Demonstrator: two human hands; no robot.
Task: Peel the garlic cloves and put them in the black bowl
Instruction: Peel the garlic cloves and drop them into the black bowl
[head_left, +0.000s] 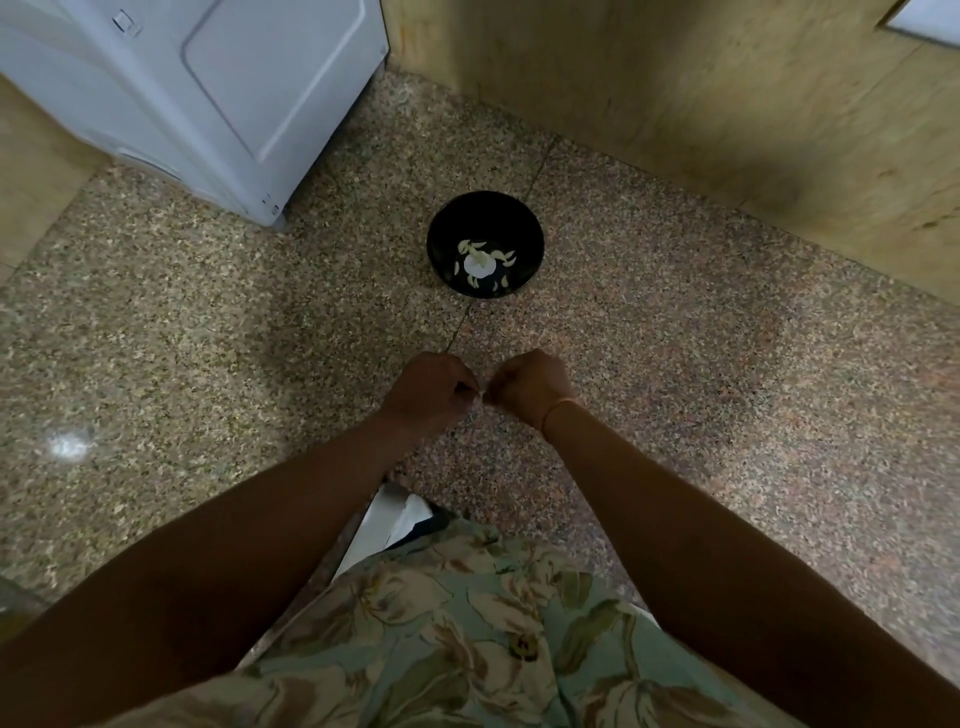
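Garlic clove (481, 398) pinched between left hand (427, 395) and right hand (530, 387)

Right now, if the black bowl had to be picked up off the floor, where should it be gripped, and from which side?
Probably the near rim of the black bowl, pinched from above on the person's side. It stands upright and open, its rim bare, garlic cloves low in the middle, and bare floor lies on that side.

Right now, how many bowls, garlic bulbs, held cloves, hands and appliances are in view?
Round black bowl: 1
White garlic bulb in it: 1
Hands: 2, left hand, right hand
Small pale garlic clove, pinched by both hands: 1
White metal appliance: 1
Total: 6
Loose cloves uncounted.
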